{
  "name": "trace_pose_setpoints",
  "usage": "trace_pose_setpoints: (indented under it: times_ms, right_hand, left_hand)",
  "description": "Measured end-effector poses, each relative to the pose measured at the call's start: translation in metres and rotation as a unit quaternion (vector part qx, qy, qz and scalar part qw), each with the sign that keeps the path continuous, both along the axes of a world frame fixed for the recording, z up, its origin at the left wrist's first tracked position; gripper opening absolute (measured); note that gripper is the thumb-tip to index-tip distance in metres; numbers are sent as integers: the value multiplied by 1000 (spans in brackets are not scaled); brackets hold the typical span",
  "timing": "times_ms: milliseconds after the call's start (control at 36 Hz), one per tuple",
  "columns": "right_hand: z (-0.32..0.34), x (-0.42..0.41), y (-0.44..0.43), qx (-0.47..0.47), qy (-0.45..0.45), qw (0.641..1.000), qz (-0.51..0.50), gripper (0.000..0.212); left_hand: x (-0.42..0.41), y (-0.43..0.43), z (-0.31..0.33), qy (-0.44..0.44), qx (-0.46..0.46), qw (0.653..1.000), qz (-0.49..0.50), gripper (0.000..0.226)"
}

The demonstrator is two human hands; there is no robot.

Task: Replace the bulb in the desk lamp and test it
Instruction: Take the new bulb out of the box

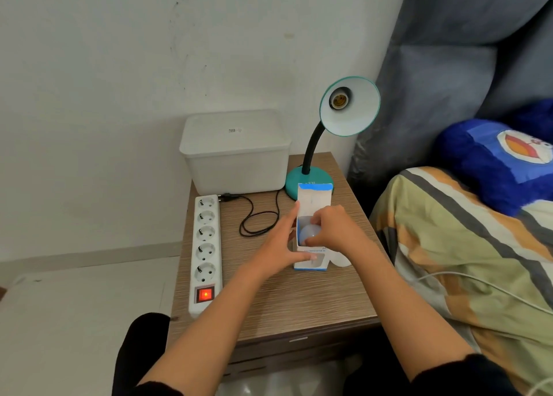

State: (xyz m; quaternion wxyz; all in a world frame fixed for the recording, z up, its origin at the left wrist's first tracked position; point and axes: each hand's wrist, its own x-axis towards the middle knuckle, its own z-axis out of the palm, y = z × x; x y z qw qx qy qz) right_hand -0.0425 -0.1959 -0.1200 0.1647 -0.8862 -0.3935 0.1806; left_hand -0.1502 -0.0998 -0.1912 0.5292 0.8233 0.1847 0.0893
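Note:
A teal desk lamp (348,108) stands at the back of the wooden nightstand (269,305), its shade tilted toward me and its socket (339,97) holding no bulb. In front of its base stands an open white and blue bulb box (314,204). My left hand (281,243) grips the box's left side and lower front. My right hand (332,231) has its fingers closed around a white bulb (308,233) at the box's opening. Another white rounded object (342,261) lies partly hidden behind the box under my right wrist.
A white power strip (206,246) with a lit red switch (205,294) lies along the nightstand's left edge. The lamp's black cord (257,216) coils beside it, with its plug by the strip's far end. A white lidded bin (236,150) stands behind. A bed (478,246) adjoins on the right.

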Motion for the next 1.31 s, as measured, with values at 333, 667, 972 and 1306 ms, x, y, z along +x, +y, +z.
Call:
trace_pose_setpoints:
  times_ms: [333,667,972,1306]
  right_hand:
    - [11,4,-14,96,12,995,-17,43]
    - [7,-2,-27,74,27,996,37,59]
    - [23,2,-46,114,57,992,5,42]
    - [12,-9,-45,118,30,993,-5,47]
  left_hand:
    - [0,0,0,17,-8,1000,17,115]
    - [-1,0,3,9,-3,1000,10,115]
    - [0,5,4,22,-22,999,11,117]
    - [0,4,5,15,-8,1000,1,116]
